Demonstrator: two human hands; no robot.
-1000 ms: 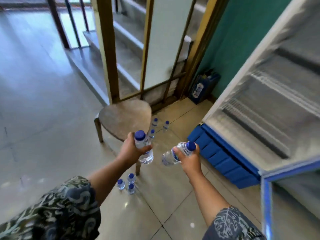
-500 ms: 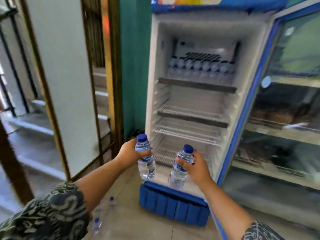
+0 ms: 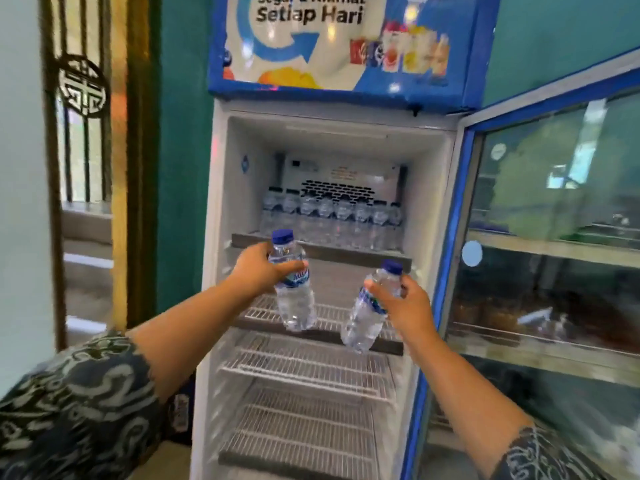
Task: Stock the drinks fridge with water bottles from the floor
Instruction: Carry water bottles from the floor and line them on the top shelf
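The drinks fridge [image 3: 221, 188] stands in front of me, white inside, with its glass door [image 3: 554, 237] swung out to the right. My left hand [image 3: 258, 271] grips a small blue-capped water bottle [image 3: 294, 299] upright, just below the top shelf. My right hand [image 3: 405, 303] holds a second water bottle [image 3: 365, 323], tilted, in front of the second wire shelf [image 3: 332, 315]. A row of several bottles [image 3: 332, 220] lines the back of the top shelf [image 3: 322, 251].
Below the second shelf, the wire shelves [image 3: 304, 372] carry no bottles. A blue advertising panel [image 3: 346, 43] tops the fridge. A teal wall [image 3: 183, 168] and a gold-framed grille [image 3: 83, 133] stand to the left.
My view has risen from the floor bottles to the fridge's upper half. Both hands have lifted their bottles from the fridge's base to the level of the upper shelves.
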